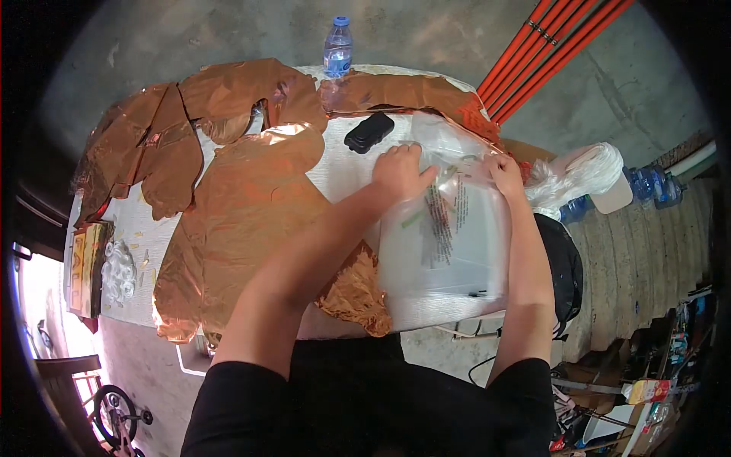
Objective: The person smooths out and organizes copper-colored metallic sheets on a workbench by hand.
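Observation:
A clear plastic bag (411,255) with printed lines of text lies flat in front of me, on the right part of the table. My left hand (398,171) rests at its upper left, thumb spread away from bent fingers whose tips are partly hidden. At the bag's upper right, my right hand (504,174) has its fingers closed on the plastic edge. Just beyond my left hand is a black oblong device (369,133). Copper-coloured foil balloons (251,206), flat and uninflated, spread to the left, and a crumpled piece (358,293) lies below my left forearm.
A water bottle (338,49) stands at the table's far edge. White plastic (579,175) bunches at the right beside large blue bottles (655,186). On the left are a box (87,266) and a white curled bundle (119,273). Orange poles (548,53) lean behind; a black bag (560,266) hangs right.

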A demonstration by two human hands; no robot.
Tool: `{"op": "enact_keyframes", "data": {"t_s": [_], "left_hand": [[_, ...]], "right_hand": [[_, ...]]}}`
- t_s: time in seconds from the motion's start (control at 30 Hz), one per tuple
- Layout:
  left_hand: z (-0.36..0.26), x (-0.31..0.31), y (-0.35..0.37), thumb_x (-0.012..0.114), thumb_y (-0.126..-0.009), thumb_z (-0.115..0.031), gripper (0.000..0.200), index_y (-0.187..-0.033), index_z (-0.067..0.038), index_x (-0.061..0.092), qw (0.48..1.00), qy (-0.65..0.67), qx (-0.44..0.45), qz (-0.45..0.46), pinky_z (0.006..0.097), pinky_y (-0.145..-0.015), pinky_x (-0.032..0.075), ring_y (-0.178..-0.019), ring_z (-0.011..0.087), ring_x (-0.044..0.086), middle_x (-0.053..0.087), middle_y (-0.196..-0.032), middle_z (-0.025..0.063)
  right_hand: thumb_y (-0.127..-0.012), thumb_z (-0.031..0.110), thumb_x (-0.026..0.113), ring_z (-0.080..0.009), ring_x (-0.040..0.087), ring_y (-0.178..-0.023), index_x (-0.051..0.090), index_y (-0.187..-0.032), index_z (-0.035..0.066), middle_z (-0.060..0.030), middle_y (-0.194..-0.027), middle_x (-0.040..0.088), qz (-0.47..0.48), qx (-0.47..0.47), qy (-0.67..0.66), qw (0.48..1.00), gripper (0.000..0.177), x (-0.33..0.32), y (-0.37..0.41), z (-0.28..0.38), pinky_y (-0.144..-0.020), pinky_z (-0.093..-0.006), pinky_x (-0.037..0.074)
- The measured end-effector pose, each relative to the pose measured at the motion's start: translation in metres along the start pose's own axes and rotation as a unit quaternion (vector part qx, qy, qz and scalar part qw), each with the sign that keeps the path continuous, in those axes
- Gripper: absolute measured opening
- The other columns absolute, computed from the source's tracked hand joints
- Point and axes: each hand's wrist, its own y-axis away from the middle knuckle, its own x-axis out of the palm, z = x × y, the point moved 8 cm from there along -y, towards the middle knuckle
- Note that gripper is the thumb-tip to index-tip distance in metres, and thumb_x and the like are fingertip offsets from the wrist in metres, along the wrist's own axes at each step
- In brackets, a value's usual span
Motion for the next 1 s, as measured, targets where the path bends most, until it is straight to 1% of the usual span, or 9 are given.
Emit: {"op": "enact_keyframes", "data": {"t_s": [0.1,0.2,0.27,0.33,0.4,0.53,0.87,0.93,1.0], "left_hand": [[0.0,-0.018,0.0,0.059,-0.078,-0.046,0.052,-0.099,0.002,0.056,0.999,0.029,0.011,-0.039,0.0428,-0.08,0.046,-0.092,0.0354,0.057,0.061,-0.097,0.02],[-0.002,-0.032,0.009,0.06,-0.077,-0.046,0.055,-0.102,0.002,0.056,0.997,-0.027,0.023,0.07,0.0421,-0.083,0.045,-0.098,0.0355,0.055,0.059,-0.101,0.02],[-0.031,-0.05,0.036,0.063,-0.073,-0.046,0.055,-0.105,-0.001,0.057,0.975,0.033,0.213,0.046,0.042,-0.085,0.044,-0.101,0.0364,0.054,0.058,-0.105,0.0198],[-0.068,-0.058,0.07,0.069,-0.066,-0.047,0.059,-0.109,-0.007,0.057,0.944,0.056,0.222,0.237,0.0482,-0.094,0.036,-0.112,0.0337,0.048,0.053,-0.116,0.0161],[-0.084,-0.059,0.118,0.071,-0.063,-0.049,0.08,-0.126,-0.008,0.045,0.936,-0.022,0.323,0.134,0.0511,-0.097,0.034,-0.121,0.0352,0.04,0.044,-0.128,0.0193],[-0.083,-0.041,0.138,0.073,-0.059,-0.051,0.091,-0.131,-0.009,0.039,0.946,-0.053,0.285,0.143,0.054,-0.102,0.026,-0.127,0.0337,0.033,0.039,-0.135,0.0168],[-0.102,-0.021,0.13,0.076,-0.062,-0.034,0.072,-0.123,-0.009,0.047,0.934,-0.044,0.314,0.163,0.0429,-0.094,0.035,-0.124,0.0274,0.038,0.046,-0.127,0.0109],[-0.104,-0.023,0.129,0.076,-0.062,-0.033,0.071,-0.122,-0.008,0.048,0.932,-0.036,0.32,0.168,0.0427,-0.094,0.035,-0.123,0.0272,0.039,0.047,-0.126,0.0108],[-0.102,-0.027,0.13,0.077,-0.061,-0.031,0.071,-0.122,-0.008,0.048,0.933,-0.014,0.312,0.178,0.0426,-0.094,0.036,-0.123,0.0274,0.039,0.046,-0.126,0.0119]], "right_hand": [[-0.082,0.039,0.058,-0.026,0.06,-0.068,0.061,-0.071,-0.001,-0.0149,-0.072,0.059,-0.011,0.002,0.011,1.0,0.043,-0.004,0.003,0.004,-0.067,-0.036,0.045],[-0.082,0.039,0.057,-0.0269,0.06,-0.071,0.062,-0.073,-0.001,-0.0154,-0.074,0.06,0.0,0.004,0.027,1.0,0.042,-0.007,0.005,0.01,-0.069,-0.0366,0.045],[-0.083,0.039,0.057,-0.0278,0.06,-0.072,0.062,-0.074,-0.001,-0.0157,-0.076,0.06,0.006,0.001,0.025,1.0,0.042,-0.008,0.007,0.013,-0.07,-0.0369,0.045],[-0.084,0.039,0.055,-0.0299,0.061,-0.081,0.064,-0.079,0.0,-0.0162,-0.085,0.062,0.055,0.031,0.026,0.998,0.041,-0.002,0.005,0.011,-0.075,-0.0373,0.045],[-0.084,0.038,0.055,-0.0302,0.06,-0.086,0.065,-0.082,0.001,-0.016,-0.089,0.062,0.053,0.025,0.027,0.998,0.039,0.0,0.002,0.009,-0.078,-0.037,0.045],[-0.084,0.034,0.054,-0.0303,0.058,-0.095,0.067,-0.09,0.003,-0.0145,-0.095,0.063,0.07,-0.036,0.04,0.996,0.034,0.012,0.001,0.009,-0.084,-0.0365,0.043],[-0.082,0.027,0.057,-0.0278,0.055,-0.103,0.067,-0.094,0.004,-0.0121,-0.099,0.063,0.088,-0.013,-0.026,0.996,0.028,0.008,0.011,0.024,-0.089,-0.0343,0.043],[-0.083,0.033,0.055,-0.0285,0.055,-0.104,0.067,-0.096,0.005,-0.0127,-0.1,0.063,0.062,-0.078,0.071,0.993,0.032,0.007,0.013,0.035,-0.089,-0.0362,0.043],[-0.084,0.036,0.054,-0.0292,0.054,-0.106,0.067,-0.097,0.006,-0.0127,-0.104,0.062,0.061,-0.055,0.131,0.988,0.035,0.004,0.013,0.045,-0.091,-0.037,0.042]]}}
